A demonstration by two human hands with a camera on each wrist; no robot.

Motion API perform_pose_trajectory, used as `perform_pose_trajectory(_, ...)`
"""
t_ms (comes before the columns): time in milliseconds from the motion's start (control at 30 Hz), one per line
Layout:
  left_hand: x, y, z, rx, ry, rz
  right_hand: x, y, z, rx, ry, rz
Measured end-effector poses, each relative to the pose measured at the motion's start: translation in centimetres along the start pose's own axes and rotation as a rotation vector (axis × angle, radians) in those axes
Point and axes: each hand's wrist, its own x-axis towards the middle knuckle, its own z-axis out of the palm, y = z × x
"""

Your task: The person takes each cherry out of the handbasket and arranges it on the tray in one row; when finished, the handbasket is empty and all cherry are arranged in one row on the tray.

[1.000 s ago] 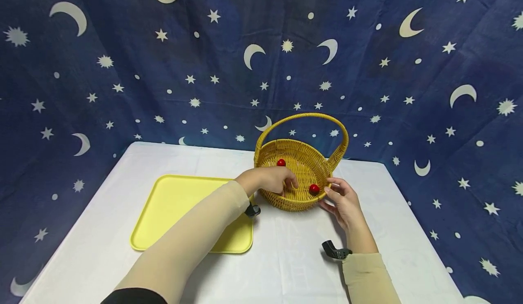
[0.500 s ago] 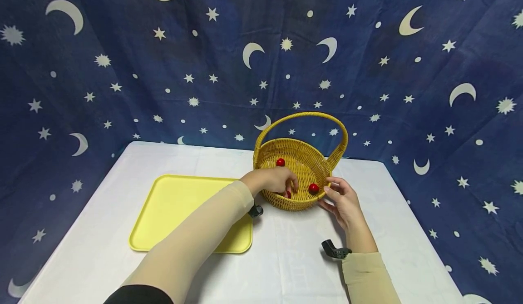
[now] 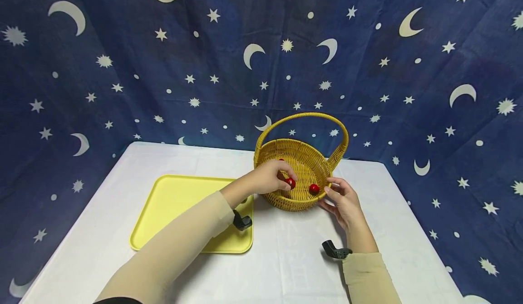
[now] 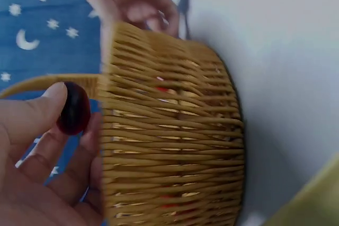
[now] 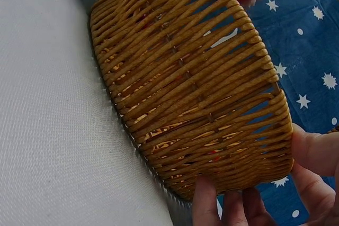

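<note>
My left hand (image 3: pixel 267 177) is over the near left part of a yellow wicker basket (image 3: pixel 300 204), pinching a small glossy red ball (image 3: pixel 291 183) between thumb and fingertips. In the left wrist view this ball (image 4: pixel 74 108) looks dark red and is held just above the basket rim. Another red ball (image 3: pixel 313 189) lies on the basket floor at the right. A further red ball (image 3: pixel 281 160) at the back is mostly hidden behind my left hand. My right hand (image 3: pixel 346 204) holds the basket's right side, thumb at the rim and fingers against the outer wall (image 5: pixel 196 93).
A yellow rectangular tray (image 3: pixel 180 204) lies left of the basket, partly under my left forearm. The basket's tall arched handle (image 3: pixel 310 114) rises above its bowl. A white cloth covers the table (image 3: pixel 294 258); a blue curtain (image 3: pixel 229 58) with moons and stars hangs behind.
My left hand has gripped a red ball in the basket and lifted it up and slightly left, now covering most of the back ball. The right hand and basket have stayed put.
</note>
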Motion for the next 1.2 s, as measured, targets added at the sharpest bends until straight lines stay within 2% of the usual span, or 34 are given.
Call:
perform_pose_trajectory(267,-5.5,-0.1,-2.9,-0.108,0.118,0.072,-0.2,0.2,0.0,0.001,0.001,0.003)
perform_pose_trajectory(333,-6.8,-0.5,-3.8,-0.132,0.144,0.06,-0.1,0.2,0.0,0.0,0.001,0.003)
perform_pose_trajectory(500,-9.7,-2.5,-6.0,-0.138,0.186,-0.022,-0.1,0.2,0.1,0.004,-0.003,-0.001)
perform_pose_trajectory(700,-12.8,-5.7,-7.3,0.006,0.184,-0.144,0.1,0.2,0.2,0.001,-0.009,0.005)
perform_pose_trajectory(833,-14.0,-7.5,-7.6,0.073,0.165,-0.221,0.1,0.2,0.1,-0.005,-0.005,0.003)
perform_pose_trajectory(933,-14.4,-8.5,-7.7,0.098,0.15,-0.273,0.0,0.1,0.1,-0.002,-0.006,-0.002)
perform_pose_trajectory(1200,-14.3,-10.2,-7.1,0.15,0.109,-0.299,-0.1,0.0,0.0,0.001,-0.002,-0.005)
